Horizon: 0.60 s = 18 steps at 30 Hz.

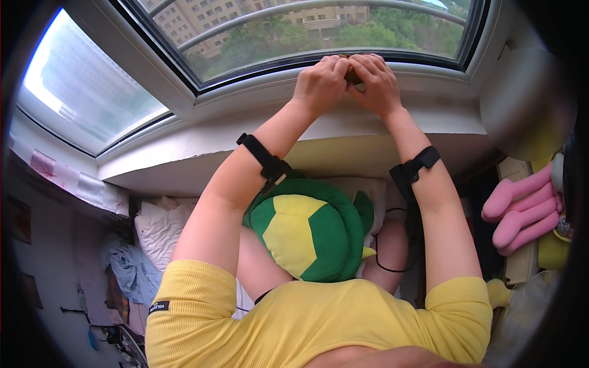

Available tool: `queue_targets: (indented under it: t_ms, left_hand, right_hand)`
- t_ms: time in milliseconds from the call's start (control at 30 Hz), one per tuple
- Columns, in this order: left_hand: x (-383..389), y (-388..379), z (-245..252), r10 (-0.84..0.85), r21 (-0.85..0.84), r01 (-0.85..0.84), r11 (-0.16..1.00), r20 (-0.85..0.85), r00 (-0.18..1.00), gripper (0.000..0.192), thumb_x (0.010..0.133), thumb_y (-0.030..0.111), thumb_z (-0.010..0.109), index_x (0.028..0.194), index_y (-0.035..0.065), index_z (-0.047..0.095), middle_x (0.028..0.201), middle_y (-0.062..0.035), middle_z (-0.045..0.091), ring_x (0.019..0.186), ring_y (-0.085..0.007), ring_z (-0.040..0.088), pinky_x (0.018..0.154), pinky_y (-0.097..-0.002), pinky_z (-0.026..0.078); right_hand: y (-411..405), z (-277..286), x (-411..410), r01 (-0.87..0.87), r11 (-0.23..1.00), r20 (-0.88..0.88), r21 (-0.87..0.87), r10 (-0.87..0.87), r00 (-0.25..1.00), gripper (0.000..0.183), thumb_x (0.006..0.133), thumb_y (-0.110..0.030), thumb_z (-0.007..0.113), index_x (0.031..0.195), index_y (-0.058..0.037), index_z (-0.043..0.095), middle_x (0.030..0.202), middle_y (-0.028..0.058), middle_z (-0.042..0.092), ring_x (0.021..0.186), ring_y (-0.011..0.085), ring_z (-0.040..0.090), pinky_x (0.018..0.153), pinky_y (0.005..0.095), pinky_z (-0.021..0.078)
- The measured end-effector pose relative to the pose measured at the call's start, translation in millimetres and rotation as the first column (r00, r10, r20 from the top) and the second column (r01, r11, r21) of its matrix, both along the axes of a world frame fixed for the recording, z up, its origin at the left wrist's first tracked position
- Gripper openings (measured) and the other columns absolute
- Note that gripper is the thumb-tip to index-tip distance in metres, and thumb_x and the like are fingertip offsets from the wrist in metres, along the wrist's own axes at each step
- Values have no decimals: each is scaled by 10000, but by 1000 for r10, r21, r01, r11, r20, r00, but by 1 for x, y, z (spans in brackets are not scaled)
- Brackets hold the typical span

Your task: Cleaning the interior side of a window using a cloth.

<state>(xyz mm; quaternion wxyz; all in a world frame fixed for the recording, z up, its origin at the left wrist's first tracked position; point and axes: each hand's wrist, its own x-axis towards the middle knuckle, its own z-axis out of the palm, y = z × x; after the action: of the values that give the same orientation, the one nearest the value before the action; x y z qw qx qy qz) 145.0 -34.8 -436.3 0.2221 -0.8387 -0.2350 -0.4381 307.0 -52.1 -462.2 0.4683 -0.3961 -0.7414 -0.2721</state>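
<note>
Both of my hands meet at the lower window frame, above the white windowsill (257, 122). Between my left hand (320, 82) and my right hand (378, 83) is a small brown object (353, 75), gripped by the fingers of both. Most of it is hidden by the fingers, so I cannot tell what it is. Black straps with small devices sit on my left forearm (264, 158) and right forearm (415, 169). On my lap below rests a green and yellow turtle-shell plush cushion (299, 237).
A window pane (285, 37) with outside rails lies ahead, and another pane (87, 87) stands at the left. White pillow (161, 225) and blue cloth (133, 271) lie to the left. At the right are a pink plush toy (524, 211) and a blurred round object (528, 103).
</note>
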Motion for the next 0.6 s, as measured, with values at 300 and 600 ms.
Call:
queue_targets:
  t_ms: [300,600]
  left_hand:
    - [183,2,-11,-143,91,143,986,-2,990,221,701,138,601,897,44,558,835,-78,599,790,-216,615,631,-290,519]
    - [216,1,-6,-239,136,244,960,-56,970,224,689,153,595,861,15,560,843,-110,585,818,-254,597,695,-330,504]
  right_hand:
    - [-13,-14,174,221,973,-44,64,-219,975,433,682,-197,686,1094,-100,598,1119,49,600,1057,230,558,939,363,437]
    - [-40,-7,190,496,868,86,-17,-493,866,458,713,-224,676,1133,-93,549,1183,49,562,1092,216,540,915,345,457]
